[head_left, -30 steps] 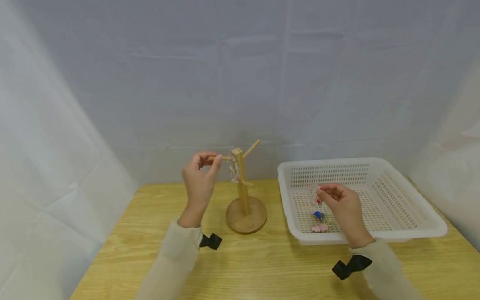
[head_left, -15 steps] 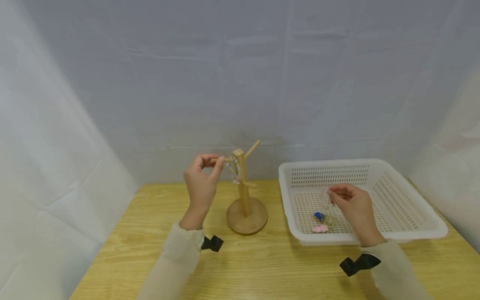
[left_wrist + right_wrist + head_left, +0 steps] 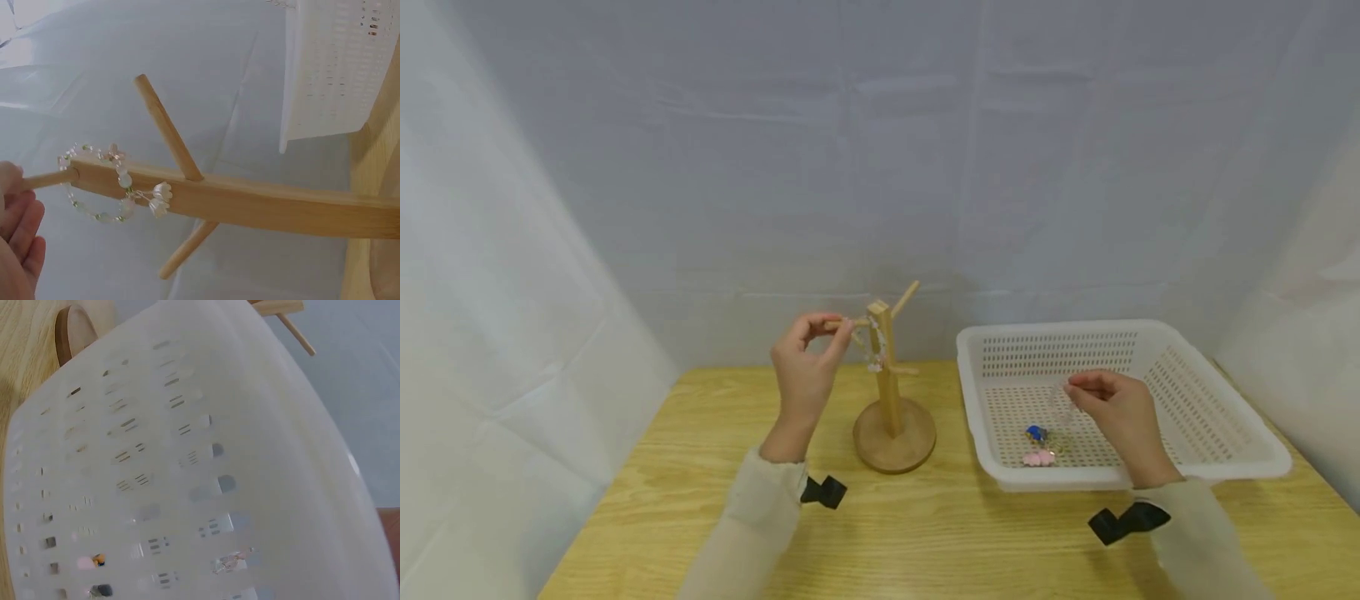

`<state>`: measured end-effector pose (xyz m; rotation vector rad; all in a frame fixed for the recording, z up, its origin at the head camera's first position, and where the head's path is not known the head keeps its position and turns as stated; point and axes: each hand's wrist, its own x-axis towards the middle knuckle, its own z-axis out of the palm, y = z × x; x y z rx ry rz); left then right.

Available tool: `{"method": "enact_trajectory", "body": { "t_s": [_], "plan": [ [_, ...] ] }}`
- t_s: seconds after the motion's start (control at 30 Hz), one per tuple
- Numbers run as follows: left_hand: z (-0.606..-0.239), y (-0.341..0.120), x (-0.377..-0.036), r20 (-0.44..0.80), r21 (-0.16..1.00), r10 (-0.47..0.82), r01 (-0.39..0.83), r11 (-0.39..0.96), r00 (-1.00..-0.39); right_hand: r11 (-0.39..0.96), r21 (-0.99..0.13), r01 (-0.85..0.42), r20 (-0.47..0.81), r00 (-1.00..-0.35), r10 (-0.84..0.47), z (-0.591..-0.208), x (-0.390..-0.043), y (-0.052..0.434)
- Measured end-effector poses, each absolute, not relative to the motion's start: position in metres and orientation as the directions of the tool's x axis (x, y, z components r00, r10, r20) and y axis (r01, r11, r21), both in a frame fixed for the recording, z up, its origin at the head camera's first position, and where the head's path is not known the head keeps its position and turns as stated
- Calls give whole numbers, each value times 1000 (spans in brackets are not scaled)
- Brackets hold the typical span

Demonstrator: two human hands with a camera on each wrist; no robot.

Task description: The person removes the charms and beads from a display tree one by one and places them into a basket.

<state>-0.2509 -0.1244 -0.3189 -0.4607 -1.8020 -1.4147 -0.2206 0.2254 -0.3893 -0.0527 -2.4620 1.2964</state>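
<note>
On the yellow wood surface [image 3: 700,483], a wooden stand [image 3: 889,396] stands up straight. The left hand [image 3: 805,362] has its grip pinched around the end of a peg [image 3: 45,181]. A bead bracelet [image 3: 125,181] hangs around that peg, close to the post. The right hand [image 3: 1118,412] has a pinched grip too, holding a clear trinket [image 3: 1060,406], hard to see, over the white basket [image 3: 1060,477]. A blue charm [image 3: 1037,433] and a pink charm [image 3: 1039,458] lie inside.
</note>
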Motion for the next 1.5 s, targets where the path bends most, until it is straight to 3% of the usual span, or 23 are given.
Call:
{"method": "enact_trajectory", "body": {
  "t_s": [0.23, 0.4, 0.67, 1.23, 1.5],
  "plan": [
    [-349, -143, -283, 694, 717, -96, 673, 181, -713, 602, -787, -134, 299, -936, 183, -389, -222, 231],
    [-359, -155, -298, 637, 757, -25, 619, 212, -771, 595, -793, -130, 286, -942, 175, -387, -221, 232],
    [-375, -171, -327, 431, 869, 72, 435, 235, -899, 607, -784, -133, 287, -944, 163, -389, -223, 232],
    [-375, -176, -348, 239, 906, 351, 338, 255, -905, 598, -787, -151, 286, -948, 137, -386, -222, 231],
    [-379, -177, -349, 218, 928, 368, 309, 208, -904, 531, -835, -148, 246, -962, 118, -386, -220, 219]
  ]
}}
